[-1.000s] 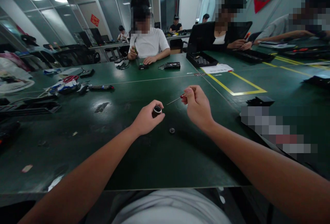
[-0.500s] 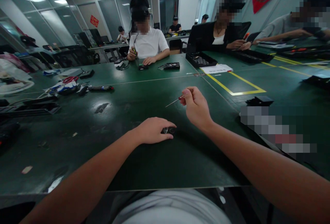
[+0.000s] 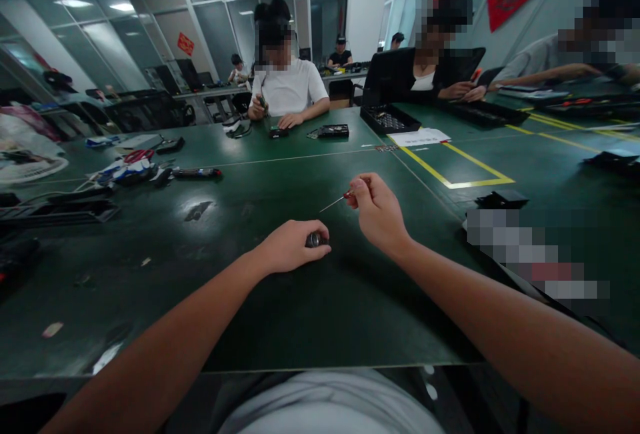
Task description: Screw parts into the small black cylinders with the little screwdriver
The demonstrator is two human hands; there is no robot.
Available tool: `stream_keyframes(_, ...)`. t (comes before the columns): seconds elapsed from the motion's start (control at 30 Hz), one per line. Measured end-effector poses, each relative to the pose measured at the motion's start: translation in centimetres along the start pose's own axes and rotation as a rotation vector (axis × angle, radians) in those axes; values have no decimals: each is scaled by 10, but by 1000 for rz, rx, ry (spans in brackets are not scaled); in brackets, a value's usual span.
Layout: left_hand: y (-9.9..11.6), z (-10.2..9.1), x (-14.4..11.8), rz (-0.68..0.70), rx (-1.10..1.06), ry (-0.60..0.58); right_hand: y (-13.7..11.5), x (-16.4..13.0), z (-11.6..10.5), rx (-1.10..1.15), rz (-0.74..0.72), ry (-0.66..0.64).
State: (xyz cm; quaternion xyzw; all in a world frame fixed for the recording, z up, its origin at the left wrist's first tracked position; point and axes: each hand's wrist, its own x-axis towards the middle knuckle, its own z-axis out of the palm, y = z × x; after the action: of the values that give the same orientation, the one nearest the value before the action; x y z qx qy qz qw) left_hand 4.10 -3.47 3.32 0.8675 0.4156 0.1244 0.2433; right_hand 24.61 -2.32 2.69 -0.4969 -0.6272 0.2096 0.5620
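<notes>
My left hand is closed around a small black object with a round, ring-like end, just over the green tabletop; the fingers cover much of it, and its kind is unclear. To the right and a little farther off, my right hand grips a thin screwdriver by its red handle. The bare metal shaft points down and left toward the space beyond my left hand. Its tip touches nothing that I can make out.
On the left lie a dark pen-like tool, red-handled scissors and black trays. Yellow tape marks the table at right, near a small black box. Across the table a person in a white shirt handles a small device.
My left fingers have curled further round the black object, which has turned and shifted slightly left. My right hand with the screwdriver has moved only a little, slightly left and nearer.
</notes>
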Motion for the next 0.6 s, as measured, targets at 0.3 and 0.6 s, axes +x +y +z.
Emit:
stream_keyframes(0.3,-40,-47,-20,-286,-694,519,-5,0,-3,9,0,-32)
stream_keyframes(0.6,-109,-121,-112,-610,-1020,1150,-4,1,0,1,15,-42)
